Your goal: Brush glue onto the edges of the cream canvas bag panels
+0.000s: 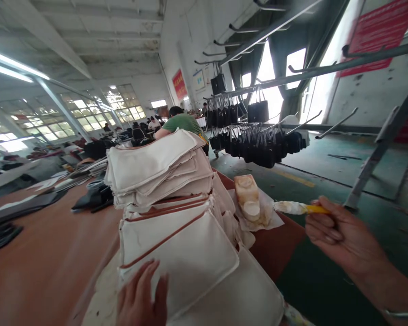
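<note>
Left hand point(141, 296) lies flat, open, steadying the top pouch point(180, 258); right hand point(336, 235) grips a brush point(299, 208), probably glue-coated, near the glue pot point(248, 199)

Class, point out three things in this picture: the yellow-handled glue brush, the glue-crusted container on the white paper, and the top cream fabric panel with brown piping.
Yellow-handled glue brush point(299, 208): head view, white-coated bristle end.
Glue-crusted container point(247, 197): head view, its side.
Top cream fabric panel with brown piping point(190, 258): head view, panel middle.
</note>
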Demonstrator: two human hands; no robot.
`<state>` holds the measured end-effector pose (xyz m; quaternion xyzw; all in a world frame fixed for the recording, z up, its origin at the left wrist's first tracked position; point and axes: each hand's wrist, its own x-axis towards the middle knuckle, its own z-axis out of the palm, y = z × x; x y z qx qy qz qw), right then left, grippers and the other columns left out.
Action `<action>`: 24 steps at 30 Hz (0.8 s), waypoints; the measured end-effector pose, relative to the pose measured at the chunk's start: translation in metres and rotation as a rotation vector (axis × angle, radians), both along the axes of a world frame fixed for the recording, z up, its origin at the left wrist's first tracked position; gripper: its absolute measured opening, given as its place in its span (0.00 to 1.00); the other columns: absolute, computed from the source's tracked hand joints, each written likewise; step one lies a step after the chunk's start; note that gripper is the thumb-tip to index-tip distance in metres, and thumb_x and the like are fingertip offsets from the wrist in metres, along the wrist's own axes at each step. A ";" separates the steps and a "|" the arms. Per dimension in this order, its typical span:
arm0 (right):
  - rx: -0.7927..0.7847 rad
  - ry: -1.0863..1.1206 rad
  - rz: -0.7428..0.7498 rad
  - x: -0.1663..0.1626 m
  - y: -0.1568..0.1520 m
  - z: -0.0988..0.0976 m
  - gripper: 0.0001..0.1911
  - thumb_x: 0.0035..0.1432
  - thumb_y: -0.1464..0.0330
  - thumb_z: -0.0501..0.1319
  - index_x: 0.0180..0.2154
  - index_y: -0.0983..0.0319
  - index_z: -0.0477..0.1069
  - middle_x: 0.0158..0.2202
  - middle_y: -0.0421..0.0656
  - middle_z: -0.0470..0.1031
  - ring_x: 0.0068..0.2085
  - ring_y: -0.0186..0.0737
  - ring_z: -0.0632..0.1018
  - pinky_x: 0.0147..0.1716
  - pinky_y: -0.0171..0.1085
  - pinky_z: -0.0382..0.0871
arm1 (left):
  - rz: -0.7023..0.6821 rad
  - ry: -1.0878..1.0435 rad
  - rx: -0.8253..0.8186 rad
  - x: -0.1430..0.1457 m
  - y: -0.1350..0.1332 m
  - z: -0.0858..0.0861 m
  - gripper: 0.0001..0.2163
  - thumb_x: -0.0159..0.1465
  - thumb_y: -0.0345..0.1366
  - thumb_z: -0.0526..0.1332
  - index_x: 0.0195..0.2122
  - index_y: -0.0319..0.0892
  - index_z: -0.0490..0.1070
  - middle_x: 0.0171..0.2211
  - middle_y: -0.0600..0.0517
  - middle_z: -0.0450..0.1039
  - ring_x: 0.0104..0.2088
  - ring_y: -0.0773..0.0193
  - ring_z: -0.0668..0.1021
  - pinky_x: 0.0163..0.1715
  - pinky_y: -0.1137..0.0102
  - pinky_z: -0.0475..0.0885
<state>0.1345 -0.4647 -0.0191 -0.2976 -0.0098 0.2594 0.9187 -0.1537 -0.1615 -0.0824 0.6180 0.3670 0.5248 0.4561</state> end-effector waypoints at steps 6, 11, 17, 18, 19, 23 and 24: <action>0.070 0.006 0.128 -0.008 0.013 -0.005 0.12 0.59 0.70 0.66 0.29 0.62 0.64 0.18 0.31 0.55 0.15 0.23 0.56 0.12 0.26 0.57 | -0.218 0.489 0.352 0.097 -0.009 0.053 0.16 0.54 0.35 0.71 0.45 0.46 0.79 0.46 0.45 0.75 0.54 0.42 0.69 0.67 0.50 0.45; 0.003 -0.158 0.144 -0.010 0.027 0.003 0.14 0.62 0.65 0.65 0.28 0.62 0.63 0.18 0.32 0.57 0.15 0.23 0.52 0.13 0.26 0.52 | -0.239 0.610 0.297 0.129 0.003 0.063 0.06 0.52 0.36 0.72 0.28 0.45 0.77 0.32 0.49 0.72 0.42 0.47 0.71 0.54 0.54 0.60; -0.177 -0.400 0.104 -0.015 0.061 0.017 0.16 0.60 0.58 0.66 0.31 0.60 0.63 0.17 0.33 0.58 0.15 0.25 0.55 0.15 0.28 0.47 | -0.443 0.739 0.140 0.120 0.007 0.071 0.06 0.51 0.36 0.72 0.25 0.43 0.76 0.24 0.53 0.73 0.26 0.61 0.73 0.28 0.71 0.60; -0.207 -0.431 0.102 -0.016 0.066 0.019 0.17 0.59 0.57 0.67 0.31 0.60 0.63 0.16 0.32 0.58 0.15 0.25 0.55 0.15 0.28 0.46 | -0.461 0.753 0.129 0.117 0.003 0.073 0.06 0.52 0.38 0.71 0.26 0.43 0.76 0.23 0.54 0.73 0.26 0.61 0.72 0.27 0.71 0.60; -0.237 -0.468 0.102 -0.017 0.069 0.020 0.18 0.59 0.56 0.67 0.32 0.60 0.64 0.16 0.32 0.58 0.16 0.25 0.55 0.15 0.28 0.46 | -0.490 0.764 0.124 0.114 -0.001 0.076 0.07 0.54 0.39 0.69 0.27 0.43 0.76 0.23 0.54 0.73 0.26 0.62 0.72 0.26 0.71 0.59; -0.388 -0.680 0.096 -0.022 0.079 0.024 0.18 0.61 0.54 0.64 0.32 0.62 0.65 0.16 0.32 0.58 0.18 0.26 0.57 0.17 0.28 0.49 | -0.654 0.786 0.103 0.104 -0.019 0.086 0.09 0.61 0.42 0.61 0.36 0.43 0.76 0.31 0.54 0.79 0.32 0.61 0.76 0.32 0.70 0.65; -0.429 -0.741 0.102 -0.023 0.082 0.025 0.18 0.62 0.54 0.63 0.32 0.62 0.66 0.17 0.33 0.58 0.18 0.27 0.58 0.18 0.29 0.50 | -0.668 0.792 0.096 0.103 -0.023 0.087 0.10 0.61 0.43 0.61 0.37 0.44 0.77 0.33 0.54 0.79 0.33 0.61 0.77 0.34 0.70 0.66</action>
